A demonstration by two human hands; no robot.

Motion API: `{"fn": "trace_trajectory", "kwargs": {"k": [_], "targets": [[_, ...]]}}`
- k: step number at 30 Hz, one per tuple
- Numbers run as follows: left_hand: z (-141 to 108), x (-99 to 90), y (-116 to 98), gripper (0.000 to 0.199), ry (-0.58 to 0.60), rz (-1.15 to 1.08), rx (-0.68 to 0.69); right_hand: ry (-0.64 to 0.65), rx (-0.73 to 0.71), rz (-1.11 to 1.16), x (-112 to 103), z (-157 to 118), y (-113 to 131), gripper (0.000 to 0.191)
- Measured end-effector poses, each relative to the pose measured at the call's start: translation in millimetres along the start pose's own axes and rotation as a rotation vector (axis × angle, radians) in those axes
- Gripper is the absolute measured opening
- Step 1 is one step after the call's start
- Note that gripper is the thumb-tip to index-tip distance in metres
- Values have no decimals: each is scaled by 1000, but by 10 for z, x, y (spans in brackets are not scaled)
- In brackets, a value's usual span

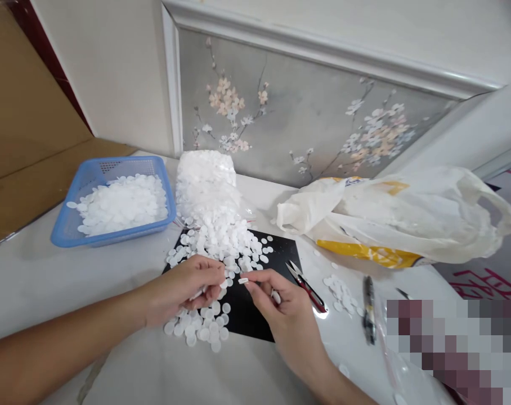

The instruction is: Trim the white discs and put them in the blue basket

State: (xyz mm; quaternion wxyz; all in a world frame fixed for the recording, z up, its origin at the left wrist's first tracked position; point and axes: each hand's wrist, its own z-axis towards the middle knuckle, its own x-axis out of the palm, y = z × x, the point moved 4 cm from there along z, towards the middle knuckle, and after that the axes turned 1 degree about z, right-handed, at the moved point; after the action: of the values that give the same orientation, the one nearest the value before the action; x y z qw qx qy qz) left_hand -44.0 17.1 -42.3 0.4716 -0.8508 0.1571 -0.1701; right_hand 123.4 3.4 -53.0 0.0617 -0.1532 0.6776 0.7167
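Note:
My left hand point(196, 281) hovers over a heap of small white plastic discs point(225, 236), its fingers curled closed. White edges show among those fingers, seemingly discs, partly hidden by the hand. Between thumb and forefinger, my right hand point(281, 298) pinches a small white disc point(243, 280) seen nearly edge-on. Another pale disc shows within its curled fingers. Beneath both hands lies a black mat point(249, 312), and the heap spills over it from a clear plastic bag point(207, 174). A smaller group of loose discs point(202, 329) lies in front of my left hand.
A blue basket point(112, 229) holding many discs stands at the left. Red-handled thread snips point(308, 288) rest on the mat's right edge. Farther right are scattered discs point(342, 292), a dark pen-like object point(369, 309) and a white-and-yellow plastic bag point(390, 225). A framed panel point(281, 112) stands behind.

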Motion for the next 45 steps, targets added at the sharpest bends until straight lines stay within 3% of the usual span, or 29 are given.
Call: {"fn": "trace_trajectory", "kwargs": {"k": [3, 7, 9, 12, 15, 22, 28, 35, 45], "targets": [[-2, 59, 27, 19, 63, -124, -21, -37, -165, -90, 3, -35, 66, 17], [3, 95, 42, 20, 52, -288, -14, -77, -349, -220, 6, -66, 135, 19], [-4, 113, 45, 15, 41, -307, -42, -82, -413, -259, 11, -70, 148, 20], [-19, 133, 46, 23, 38, -257, -81, -74, -445, -274, 25, -62, 137, 22], [-14, 140, 59, 22, 65, -232, -80, -66, -371, -239, 36, -39, 98, 22], [37, 101, 114, 16, 49, -216, -63, -5, -20, 9, 57, -6, -44, 18], [46, 86, 80, 15, -15, -211, -69, 22, 108, 156, 57, 32, -113, 14], [94, -51, 78, 14, -102, -374, -29, 221, 393, 610, 205, 31, -169, 35], [102, -137, 65, 12, -159, -481, -35, 217, 490, 704, 220, 9, -153, 38]]}}
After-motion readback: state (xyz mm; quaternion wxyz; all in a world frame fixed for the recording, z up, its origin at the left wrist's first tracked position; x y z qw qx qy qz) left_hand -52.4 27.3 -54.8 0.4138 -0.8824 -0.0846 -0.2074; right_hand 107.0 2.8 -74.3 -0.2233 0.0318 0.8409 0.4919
